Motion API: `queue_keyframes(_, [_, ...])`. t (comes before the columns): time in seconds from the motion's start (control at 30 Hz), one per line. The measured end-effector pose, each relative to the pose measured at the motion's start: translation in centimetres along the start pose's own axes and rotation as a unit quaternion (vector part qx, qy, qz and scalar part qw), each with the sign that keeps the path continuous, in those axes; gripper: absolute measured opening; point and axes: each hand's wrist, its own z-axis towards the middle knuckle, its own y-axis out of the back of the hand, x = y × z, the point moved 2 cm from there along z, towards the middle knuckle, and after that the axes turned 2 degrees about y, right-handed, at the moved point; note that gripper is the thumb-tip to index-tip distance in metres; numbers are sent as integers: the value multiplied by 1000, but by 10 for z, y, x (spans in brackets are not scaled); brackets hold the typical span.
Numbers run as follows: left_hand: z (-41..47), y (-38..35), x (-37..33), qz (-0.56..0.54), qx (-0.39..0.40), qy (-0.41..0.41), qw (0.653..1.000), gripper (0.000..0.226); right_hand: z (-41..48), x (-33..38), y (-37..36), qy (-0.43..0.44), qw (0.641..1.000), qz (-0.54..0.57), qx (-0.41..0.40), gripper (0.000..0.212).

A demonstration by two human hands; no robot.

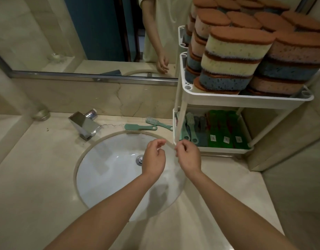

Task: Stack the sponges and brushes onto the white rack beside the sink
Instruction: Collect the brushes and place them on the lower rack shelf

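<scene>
Two green brushes (140,127) (158,123) lie flat on the worktop's back edge between tap (84,125) and white rack (245,98), handle ends toward the rack; judged light, stiff plastic, possibly wet and slick, best pinched mid-handle, clear of the bristles. Left hand (154,157) and right hand (188,156) both empty, fingers loosely curled, hovering over the sink (105,159) near its rack-side rim, brushes just beyond them, untouched. Sponges (235,58) already stacked on top shelf, other brushes on lower shelf.
</scene>
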Motion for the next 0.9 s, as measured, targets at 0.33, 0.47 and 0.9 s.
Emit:
queue_keyframes(0.33, [54, 72, 23, 82, -4, 30, 996, 42, 19, 41, -74, -19, 993, -7, 112, 16])
queue_keyframes(0.47, [89, 89, 29, 124, 23, 16, 992, 42, 52, 57, -101, -38, 991, -44, 118, 26])
queue_keyframes(0.9, [175, 85, 67, 244, 72, -89, 963, 59, 161, 42, -135, -27, 919, -375, 119, 40])
